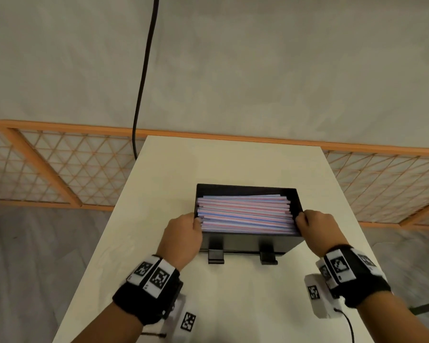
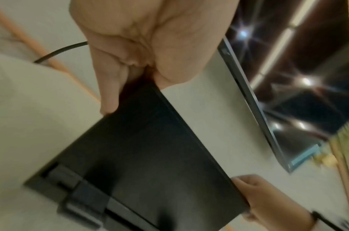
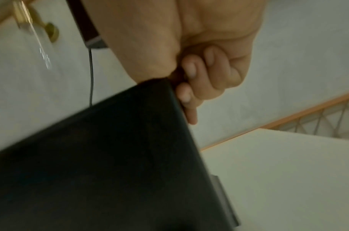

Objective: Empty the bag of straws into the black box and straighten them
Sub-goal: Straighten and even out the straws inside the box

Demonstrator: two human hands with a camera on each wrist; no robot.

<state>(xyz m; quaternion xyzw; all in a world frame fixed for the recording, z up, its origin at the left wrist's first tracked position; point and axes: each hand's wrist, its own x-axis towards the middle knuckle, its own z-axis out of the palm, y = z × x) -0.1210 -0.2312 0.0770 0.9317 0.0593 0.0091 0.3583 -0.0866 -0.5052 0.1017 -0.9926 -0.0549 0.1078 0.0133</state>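
A black box (image 1: 245, 242) stands in the middle of the white table (image 1: 159, 184), filled with pink, blue and white straws (image 1: 243, 212) lying crosswise in a fairly even stack. My left hand (image 1: 183, 230) grips the box's near left corner, fingers curled over the rim. My right hand (image 1: 312, 225) grips the near right corner the same way. In the left wrist view the box (image 2: 142, 164) is blurred and tilted under my left hand (image 2: 142, 62), with my right hand (image 2: 268, 200) at its far end. In the right wrist view, my right hand's fingers (image 3: 189, 93) curl at the box (image 3: 110, 164) edge. No bag is in view.
Two black clips (image 1: 216, 254) stick out at the foot of the box's near wall. A black cable (image 1: 144, 78) hangs down behind the table's far left corner. An orange lattice fence (image 1: 47, 169) runs behind the table.
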